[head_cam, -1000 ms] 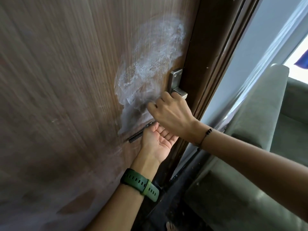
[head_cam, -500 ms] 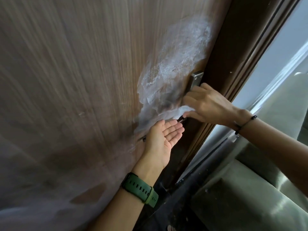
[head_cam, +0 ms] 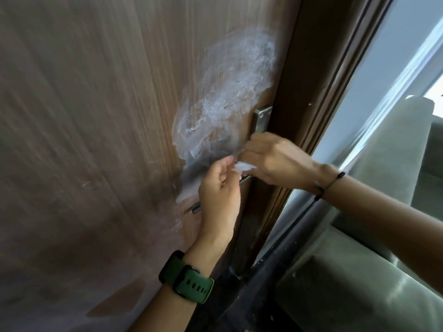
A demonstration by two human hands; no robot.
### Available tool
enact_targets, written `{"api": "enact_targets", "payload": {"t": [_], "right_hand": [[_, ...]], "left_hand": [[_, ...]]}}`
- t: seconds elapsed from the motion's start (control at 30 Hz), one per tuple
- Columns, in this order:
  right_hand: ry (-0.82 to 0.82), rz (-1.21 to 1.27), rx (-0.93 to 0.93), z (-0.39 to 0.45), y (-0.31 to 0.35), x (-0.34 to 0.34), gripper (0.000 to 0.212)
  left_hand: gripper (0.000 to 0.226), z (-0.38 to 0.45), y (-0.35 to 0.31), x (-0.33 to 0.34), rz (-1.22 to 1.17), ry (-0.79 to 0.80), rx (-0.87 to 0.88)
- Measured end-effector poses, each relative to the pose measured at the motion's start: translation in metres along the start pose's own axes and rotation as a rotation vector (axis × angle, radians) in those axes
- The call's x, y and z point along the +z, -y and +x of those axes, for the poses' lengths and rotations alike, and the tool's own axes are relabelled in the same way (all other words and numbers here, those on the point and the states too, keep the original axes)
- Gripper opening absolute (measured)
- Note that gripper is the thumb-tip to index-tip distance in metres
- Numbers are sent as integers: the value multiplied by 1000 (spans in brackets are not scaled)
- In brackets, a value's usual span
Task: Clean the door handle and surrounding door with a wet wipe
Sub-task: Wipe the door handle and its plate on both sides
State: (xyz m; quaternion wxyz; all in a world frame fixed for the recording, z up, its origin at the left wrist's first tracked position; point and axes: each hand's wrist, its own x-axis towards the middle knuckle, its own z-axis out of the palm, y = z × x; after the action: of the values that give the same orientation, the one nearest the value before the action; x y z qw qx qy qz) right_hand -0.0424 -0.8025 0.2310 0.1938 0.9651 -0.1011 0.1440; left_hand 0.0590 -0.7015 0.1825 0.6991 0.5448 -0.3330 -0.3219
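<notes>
I see the wooden door (head_cam: pixel 96 116) filling the left and middle of my view, and its right edge meets the dark door frame (head_cam: pixel 309 80), which runs up as a slanted band. The metal plate (head_cam: pixel 260 121) of the door handle (head_cam: pixel 244 179) sits close to this edge, so on that side there is little room between the plate and the frame. My right hand (head_cam: pixel 275 164) is just under the plate, and its fingers are closed on the wet wipe (head_cam: pixel 244 167), a small white crumpled piece that shows between both hands at the handle. My left hand (head_cam: pixel 220 188) comes from below with the fingers curled toward the wipe; I cannot tell if they pinch it or only touch it. Most of the lever is hidden behind the left hand, and only its dark tip shows at the left of this hand. A large whitish smear (head_cam: pixel 227 99) covers the wood above and left of the handle, and the door further left is bare brown grain and open. On the left wrist there is a green watch strap (head_cam: pixel 189 281), on the right wrist a thin dark bracelet (head_cam: pixel 330 185). To the right of the frame I see a pale wall (head_cam: pixel 383 56) and a grey-green sofa (head_cam: pixel 383 259) near the door, with a dark floor strip between them.
</notes>
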Motion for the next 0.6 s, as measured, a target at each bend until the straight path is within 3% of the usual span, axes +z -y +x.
{"api": "enact_targets", "payload": {"t": [0.1,0.2,0.27,0.33,0.4,0.47,0.53,0.6], "right_hand": [[-135,51,99,2,32,1,5],[-220,376,294,-10,68,7,18],[-287,604,519,-28,83,12,18],[-306,835,886,-43,84,18,13],[-349,1396,1278,-46,71,32,15],[-534,2006,1523,-38,53,43,17],[-782,2382,1538,-26,34,48,17],[-1015,2628,1409,-12,25,47,31]], "left_hand": [[34,0,1,0,12,-89,19],[36,-10,-2,-17,89,-86,113],[27,-16,-6,-28,232,-15,223],[23,-13,-9,-29,401,42,323],[24,-4,-13,-22,566,78,422],[22,5,-20,-12,679,99,491],[19,12,-24,-2,763,124,545],[16,16,-24,4,842,141,589]]}}
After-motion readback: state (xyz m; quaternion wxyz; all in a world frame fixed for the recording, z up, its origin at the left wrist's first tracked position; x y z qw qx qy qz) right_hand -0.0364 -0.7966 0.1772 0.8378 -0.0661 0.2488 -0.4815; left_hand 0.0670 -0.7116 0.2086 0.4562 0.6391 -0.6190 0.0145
